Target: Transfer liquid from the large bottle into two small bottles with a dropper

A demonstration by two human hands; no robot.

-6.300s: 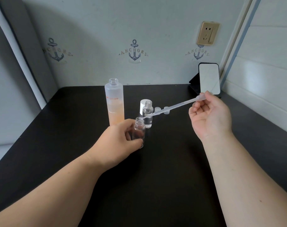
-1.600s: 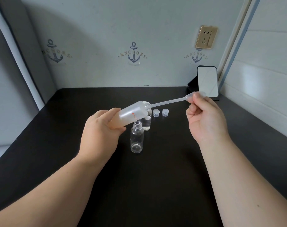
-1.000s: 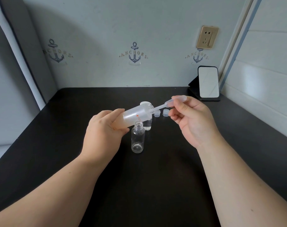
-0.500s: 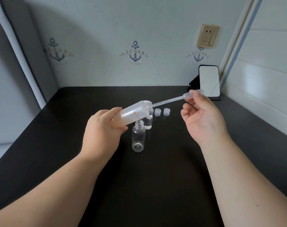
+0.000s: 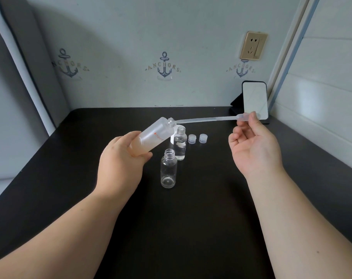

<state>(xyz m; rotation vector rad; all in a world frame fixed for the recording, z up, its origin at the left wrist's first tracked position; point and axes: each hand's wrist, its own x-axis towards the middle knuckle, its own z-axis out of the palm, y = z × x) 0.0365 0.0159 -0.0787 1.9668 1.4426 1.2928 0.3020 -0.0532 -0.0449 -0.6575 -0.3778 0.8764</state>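
Both my forearms reach out over the black bench (image 5: 191,228). My left hand (image 5: 120,164) has its fingers wrapped round the base of the large bottle (image 5: 151,137), tipped with its open neck up and to the right; peach liquid sits at the low end inside my grip, and orange print on it reads something like "mpco". My right hand (image 5: 255,150), palm up, pinches the bulb of one clear dropper (image 5: 207,120) between thumb and forefinger, other fingers loosely curled; its tip sits at the bottle's mouth. Between my hands stand two small clear bottles: the nearer one (image 5: 168,171) empty, the farther one (image 5: 180,146) holding clear liquid. Just right of it sit two small caps (image 5: 197,138). The wall shows three "ANCHORS" motifs (image 5: 164,66).
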